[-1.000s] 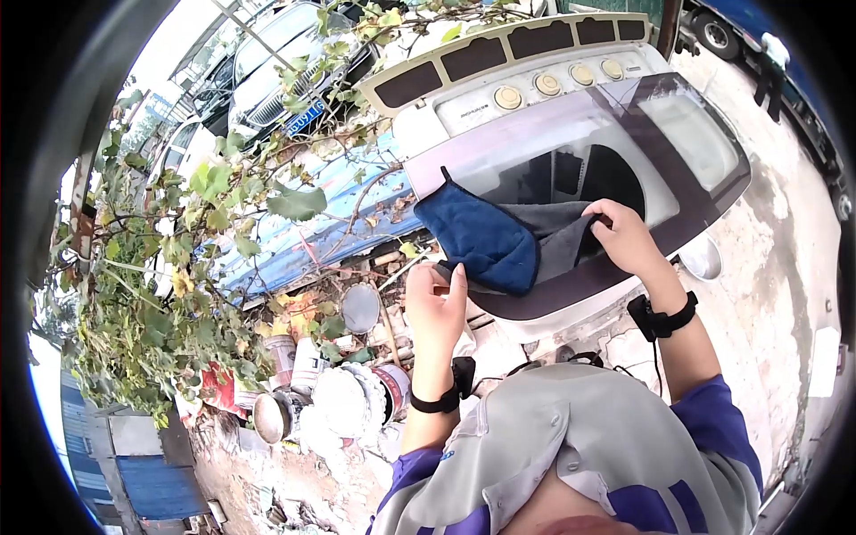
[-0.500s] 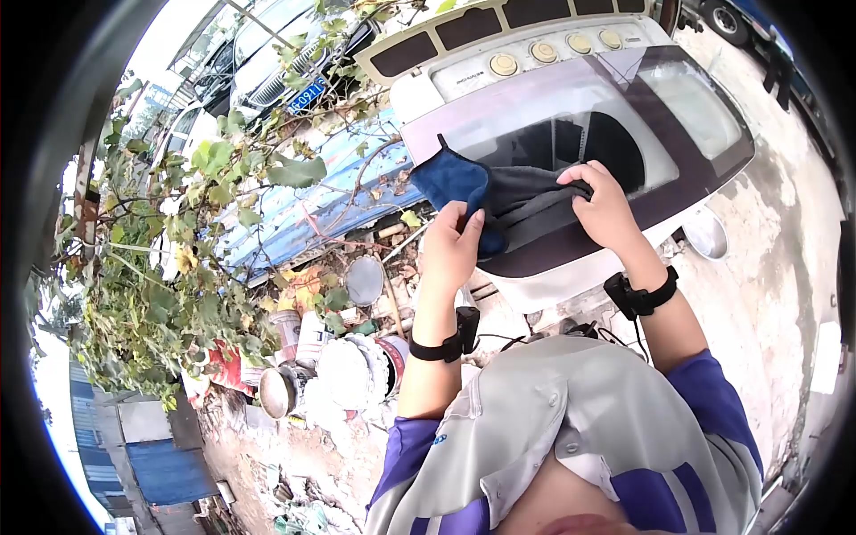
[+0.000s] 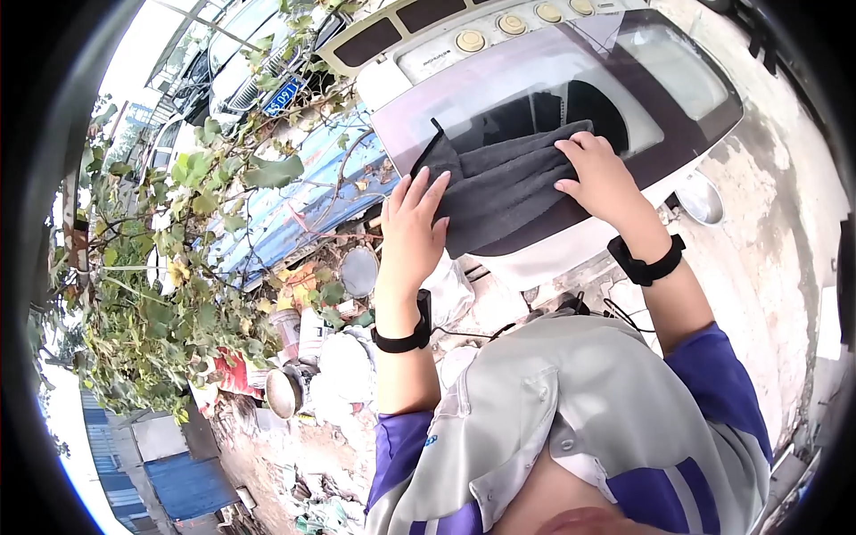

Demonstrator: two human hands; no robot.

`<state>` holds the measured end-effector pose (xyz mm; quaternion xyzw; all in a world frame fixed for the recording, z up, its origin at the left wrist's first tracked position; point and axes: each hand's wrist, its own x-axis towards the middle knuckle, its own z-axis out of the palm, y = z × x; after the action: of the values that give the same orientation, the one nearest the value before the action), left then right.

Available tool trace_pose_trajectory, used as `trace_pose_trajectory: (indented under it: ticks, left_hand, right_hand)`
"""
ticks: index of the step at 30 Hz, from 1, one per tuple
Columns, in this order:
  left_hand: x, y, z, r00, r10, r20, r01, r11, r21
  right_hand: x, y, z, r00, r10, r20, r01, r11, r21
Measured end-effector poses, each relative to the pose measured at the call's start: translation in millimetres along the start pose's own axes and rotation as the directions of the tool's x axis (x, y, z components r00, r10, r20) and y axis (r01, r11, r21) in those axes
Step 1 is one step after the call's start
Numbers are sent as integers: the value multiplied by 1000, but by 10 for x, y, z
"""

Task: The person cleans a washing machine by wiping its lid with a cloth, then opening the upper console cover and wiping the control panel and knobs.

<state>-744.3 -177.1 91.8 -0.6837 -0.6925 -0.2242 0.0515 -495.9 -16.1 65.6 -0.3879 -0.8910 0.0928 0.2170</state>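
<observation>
A dark grey cloth (image 3: pixel 508 183) with a black hanging loop lies in soft folds on the lid of a twin-tub washing machine (image 3: pixel 682 147). At the cloth's left edge is my left hand (image 3: pixel 413 223), its fingers spread and touching the fabric. My right hand (image 3: pixel 599 174) rests on the right end of the cloth, thumb and fingers apart. No blue side of the cloth shows. Black bands are around both wrists.
Round knobs (image 3: pixel 512 24) line the machine's back panel. Vines (image 3: pixel 205 201) and a blue board (image 3: pixel 290 209) are on the left, with buckets and a pan (image 3: pixel 283 393) below. A metal bowl (image 3: pixel 700 199) sits right of the machine. Parked cars stand behind.
The cloth, blue side showing earlier, now lies grey side up and spread wider. My left hand has released its pinch and moved left; my right hand's fingers have opened on the cloth.
</observation>
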Motion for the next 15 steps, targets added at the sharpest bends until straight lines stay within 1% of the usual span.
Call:
trace_pose_trajectory:
  ticks: [1,2,3,4,5,6,7,8,10,11,13,14,15]
  left_hand:
    - [5,-50,71,998,-1,55,3,999,-38]
    - [-1,-109,124,994,-2,107,10,997,-73]
    - [0,-87,80,996,-34,85,40,997,-72]
    - [-27,-79,83,999,-51,17,52,997,-55]
    - [-98,-119,101,997,-68,25,70,993,-96]
    - [-157,-172,133,996,-84,26,87,987,-135]
    - [-214,-178,143,980,-189,64,199,953,-230]
    - [-262,-173,150,967,-242,76,253,939,-233]
    - [-284,-141,152,996,-85,-14,85,996,-26]
    - [-252,-88,172,993,-52,-103,50,998,-27]
    - [-111,97,218,959,9,-284,-14,1000,-18]
    - [-52,231,217,955,-81,-285,54,994,-99]
    - [30,398,202,944,-173,-282,124,975,-183]
  right_hand:
    - [-3,22,26,1000,-7,-26,8,1000,24]
    - [-13,46,31,999,26,-33,-24,997,74]
    - [-32,91,45,999,49,-18,-46,988,146]
    - [-52,137,56,998,69,-3,-67,974,218]
    - [-71,169,38,999,44,-4,-42,966,253]
    - [-105,180,9,1000,26,4,-26,969,247]
    - [-123,212,-12,1000,4,9,-6,963,269]
    - [-145,249,-20,1000,-17,14,12,956,293]
    - [-170,307,6,996,-69,-53,82,942,327]
    - [-174,344,17,991,-97,-87,122,931,344]
    - [-131,467,-1,976,-117,-183,187,880,437]
    - [-113,538,-37,966,-124,-228,222,850,477]
    - [-105,590,-204,990,-50,-132,113,838,534]
